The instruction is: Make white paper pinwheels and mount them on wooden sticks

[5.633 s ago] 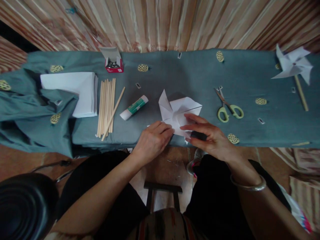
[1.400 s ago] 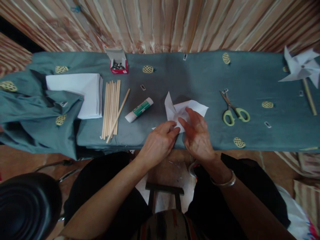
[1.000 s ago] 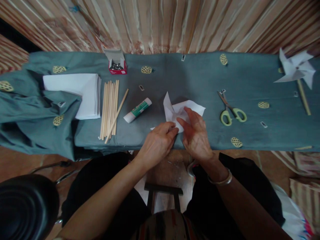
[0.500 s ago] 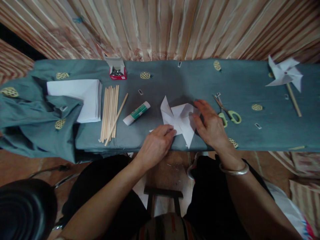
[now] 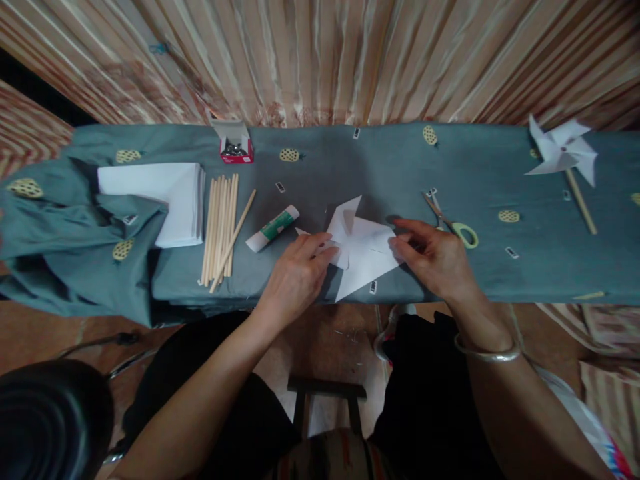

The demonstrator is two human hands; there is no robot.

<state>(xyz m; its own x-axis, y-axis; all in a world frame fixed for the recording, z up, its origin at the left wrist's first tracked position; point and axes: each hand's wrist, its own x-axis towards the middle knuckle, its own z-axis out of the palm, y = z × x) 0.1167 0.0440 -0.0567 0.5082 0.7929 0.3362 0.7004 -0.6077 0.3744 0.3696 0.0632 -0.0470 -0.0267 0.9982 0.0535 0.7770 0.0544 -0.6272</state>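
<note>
A white paper pinwheel (image 5: 367, 243) lies in front of me, some of its blades folded inward and its right side fairly flat. My left hand (image 5: 299, 270) is closed on its left part, thumb and fingertips pinching the paper. At the right edge is my right hand (image 5: 435, 257), its thumb touching the paper and its index finger stretched out apart from the thumb; the other fingers curl out of sight. To the left rests a glue stick (image 5: 273, 229) with a green label. Scissors (image 5: 453, 223) with green handles lie beyond my right hand, partly covered by it.
Several wooden sticks (image 5: 220, 230) lie beside a stack of white paper (image 5: 183, 213). Behind them stands an open red box (image 5: 237, 152) of small metal pieces. A pinwheel on a stick (image 5: 567, 150) lies far right on the green tablecloth (image 5: 380, 167). A curtain (image 5: 320, 60) hangs behind.
The paper pinwheel has turned, and its blades point in different directions. My left hand has shifted slightly left and up; my right hand has moved slightly right and covers part of the scissors.
</note>
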